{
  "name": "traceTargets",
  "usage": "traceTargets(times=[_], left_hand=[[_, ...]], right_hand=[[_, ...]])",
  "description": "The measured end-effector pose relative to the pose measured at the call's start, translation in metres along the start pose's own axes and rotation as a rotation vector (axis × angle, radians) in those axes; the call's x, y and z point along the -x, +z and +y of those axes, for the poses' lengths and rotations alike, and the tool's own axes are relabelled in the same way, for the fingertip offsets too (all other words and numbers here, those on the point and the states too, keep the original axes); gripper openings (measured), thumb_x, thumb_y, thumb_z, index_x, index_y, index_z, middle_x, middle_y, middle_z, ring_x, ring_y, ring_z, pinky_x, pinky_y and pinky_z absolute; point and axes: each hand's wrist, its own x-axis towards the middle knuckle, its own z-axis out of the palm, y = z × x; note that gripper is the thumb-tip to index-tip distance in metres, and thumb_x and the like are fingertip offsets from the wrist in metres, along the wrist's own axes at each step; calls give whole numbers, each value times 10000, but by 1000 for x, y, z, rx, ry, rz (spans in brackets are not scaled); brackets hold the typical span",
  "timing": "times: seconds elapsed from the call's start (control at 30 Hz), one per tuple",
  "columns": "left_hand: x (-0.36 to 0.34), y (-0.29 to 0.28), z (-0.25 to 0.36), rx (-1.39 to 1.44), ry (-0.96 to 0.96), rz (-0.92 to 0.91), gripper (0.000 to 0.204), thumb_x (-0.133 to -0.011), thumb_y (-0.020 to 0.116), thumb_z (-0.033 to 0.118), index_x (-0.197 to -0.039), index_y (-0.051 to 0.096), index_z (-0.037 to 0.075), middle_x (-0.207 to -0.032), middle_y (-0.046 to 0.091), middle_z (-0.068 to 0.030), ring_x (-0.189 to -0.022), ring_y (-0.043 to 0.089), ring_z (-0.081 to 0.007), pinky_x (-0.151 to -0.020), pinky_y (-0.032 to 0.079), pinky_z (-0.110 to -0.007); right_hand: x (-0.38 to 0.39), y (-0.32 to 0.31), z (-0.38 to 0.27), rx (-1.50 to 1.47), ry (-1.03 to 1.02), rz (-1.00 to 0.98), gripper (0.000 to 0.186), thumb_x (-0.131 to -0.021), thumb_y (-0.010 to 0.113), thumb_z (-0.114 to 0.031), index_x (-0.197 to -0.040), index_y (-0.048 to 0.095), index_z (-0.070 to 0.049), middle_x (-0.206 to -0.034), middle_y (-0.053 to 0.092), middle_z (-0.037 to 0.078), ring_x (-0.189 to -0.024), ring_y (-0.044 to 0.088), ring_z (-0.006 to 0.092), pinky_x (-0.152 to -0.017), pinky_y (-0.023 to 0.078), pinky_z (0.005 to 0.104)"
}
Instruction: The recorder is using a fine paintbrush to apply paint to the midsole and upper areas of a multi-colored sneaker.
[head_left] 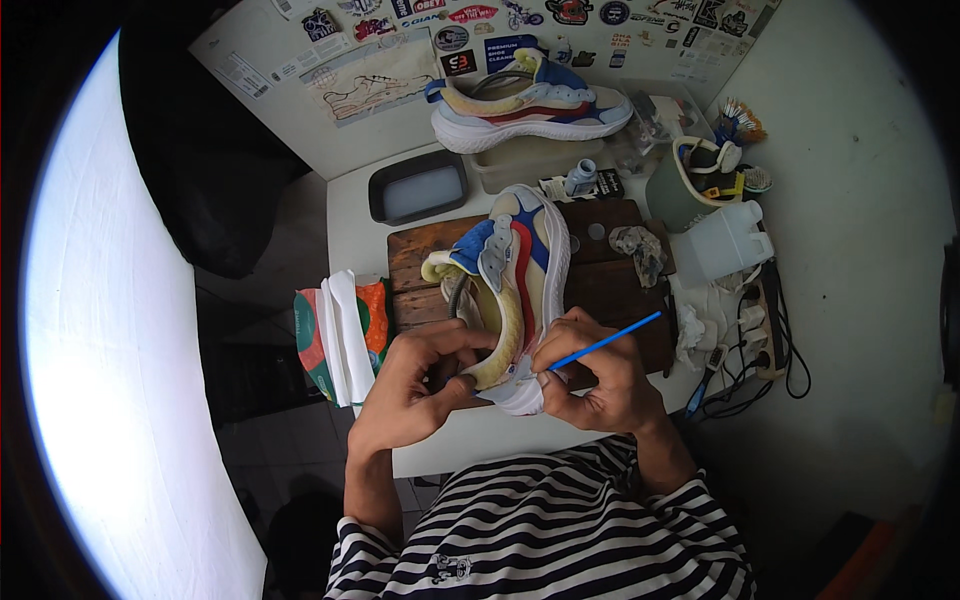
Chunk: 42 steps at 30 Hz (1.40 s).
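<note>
One of two sneakers, the lower sneaker (526, 290), lies at the centre of the frame, toe up the picture and heel toward the lower edge. The left hand (410, 390) closes its fingers on the heel collar; the right hand (605, 380) pinches one slim blue stick (605, 341) near the heel, its fingers hiding the lower end. Beneath is one wooden board (620, 300), its middle covered by the sneaker, on a white desk (470, 455). A crumpled cloth (642, 252) sits on the board's right part. Above stand one small bottle (581, 178), one dark tray (420, 213) and a clear container (510, 172) below the second sneaker (535, 120). At left lies one tissue packet (345, 335). At right, one bin (668, 195) holds brushes, near a whitish jug (722, 240) and a power strip (772, 320) with tangled cables.
</note>
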Motion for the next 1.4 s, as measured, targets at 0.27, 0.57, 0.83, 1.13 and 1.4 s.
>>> traceTargets(times=[0.27, 0.57, 0.83, 1.13, 1.4], left_hand=[[1, 1, 0, 33, -14, 4, 500, -671, 593, -70, -1161, 691, -89, -824, 591, -75, -557, 510, -74, -512, 385, -246], [1, 2, -2, 8, 32, 13, 498, -673, 596, -54, -1160, 693, -84, -819, 591, -78, -550, 502, -78, -508, 381, -247], [0, 0, -5, 23, 1, 4, 497, -675, 592, -63, -1161, 696, -79, -826, 593, -65, -556, 487, -70, -514, 376, -241], [1, 0, -3, 20, 2, -13, 484, -684, 597, -62, -1157, 700, -74, -826, 594, -65, -556, 482, -70, -515, 372, -245], [1, 1, -2, 15, 4, -14, 485, -685, 597, -57, -1159, 701, -70, -837, 605, -74, -556, 487, -74, -517, 376, -247]], right_hand=[[-1, 2, -4, -38, -34, 38, 164, -773, 716, -10, -908, 637, -60, -809, 655, 36, -676, 598, 209, -718, 477, 349], [-2, -5, -5, 68, -22, 27, 155, -785, 707, -7, -912, 635, -60, -812, 661, 33, -710, 642, 209, -750, 475, 360], [-2, 1, 2, -35, -19, 3, 140, -794, 715, -18, -911, 646, -53, -812, 663, 38, -697, 620, 202, -733, 485, 352], [0, -13, 17, 18, 73, 88, 116, -820, 709, -28, -927, 663, -33, -811, 657, 55, -707, 584, 192, -605, 482, 316], [-1, -6, 14, -11, -1, 61, 117, -828, 701, -25, -939, 664, -30, -826, 654, 57, -683, 560, 138, -579, 462, 292]])
